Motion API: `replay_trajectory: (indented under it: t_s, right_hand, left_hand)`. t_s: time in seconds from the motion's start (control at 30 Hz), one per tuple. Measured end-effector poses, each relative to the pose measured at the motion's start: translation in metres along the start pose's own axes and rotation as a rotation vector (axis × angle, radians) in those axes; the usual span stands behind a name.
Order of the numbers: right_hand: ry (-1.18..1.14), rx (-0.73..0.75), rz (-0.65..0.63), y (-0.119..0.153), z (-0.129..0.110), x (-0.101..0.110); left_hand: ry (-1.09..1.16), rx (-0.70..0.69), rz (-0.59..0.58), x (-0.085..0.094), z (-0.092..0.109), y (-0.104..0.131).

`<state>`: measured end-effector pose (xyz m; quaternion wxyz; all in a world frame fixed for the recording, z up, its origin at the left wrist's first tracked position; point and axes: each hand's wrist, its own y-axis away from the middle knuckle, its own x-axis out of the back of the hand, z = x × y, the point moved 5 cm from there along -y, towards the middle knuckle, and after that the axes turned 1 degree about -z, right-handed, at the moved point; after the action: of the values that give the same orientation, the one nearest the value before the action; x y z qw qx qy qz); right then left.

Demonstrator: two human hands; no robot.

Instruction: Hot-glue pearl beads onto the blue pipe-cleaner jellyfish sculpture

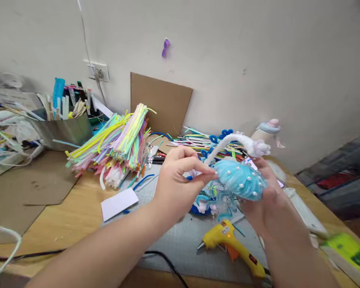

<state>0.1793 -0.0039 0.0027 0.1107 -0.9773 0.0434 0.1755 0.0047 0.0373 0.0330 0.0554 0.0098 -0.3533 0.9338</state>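
Note:
A light-blue fuzzy dome (241,180), made of pipe cleaners and dotted with white pearl beads, is held up over the mat. My right hand (271,192) is closed round its right side and underside, partly hidden behind it. At the dome's left edge, the thumb and forefinger of my left hand (183,176) pinch a small white bead against it. A white fuzzy arch (228,140) with a ruffled pale tip rises behind the dome. Curly blue strands (225,204) show below; what they join is unclear. A yellow glue gun (232,244) lies beneath my hands.
Bundles of coloured pipe cleaners (123,144) lie at left on the wooden table. A metal container (69,130) holds sticks and tools. A white card (119,204) rests on the grey mat (174,248). A black cable (165,256) crosses the front. Cardboard (159,100) leans on the wall.

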Motion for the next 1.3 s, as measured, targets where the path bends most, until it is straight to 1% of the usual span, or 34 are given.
replay_trajectory:
  t_s: [0.23, 0.4, 0.53, 0.8, 1.03, 1.2, 1.3]
  right_hand:
    - [-0.016, -0.006, -0.023, 0.001, 0.001, -0.004]
    - [-0.004, -0.002, 0.01, 0.002, 0.003, 0.0]
    - [0.011, 0.004, 0.005, 0.002, 0.004, 0.001]
    - [0.047, 0.015, -0.018, 0.001, 0.004, 0.0]
    - [0.065, 0.039, -0.017, 0.0, 0.005, 0.0]
    - [0.077, 0.055, -0.034, 0.001, 0.005, 0.0]
    - [0.076, 0.055, -0.039, 0.001, 0.005, 0.0]
  left_hand:
    - [-0.054, -0.038, -0.016, 0.002, 0.001, 0.002]
    - [-0.082, -0.07, -0.029, 0.002, 0.002, 0.001]
    - [-0.095, -0.083, -0.04, 0.004, 0.003, -0.002]
    - [-0.135, -0.119, -0.09, 0.004, 0.005, -0.007]
    - [-0.171, -0.213, -0.128, 0.003, 0.008, -0.009]
    - [-0.222, -0.199, -0.165, 0.005, 0.009, -0.01]
    - [-0.231, -0.203, -0.21, 0.006, 0.009, -0.01]
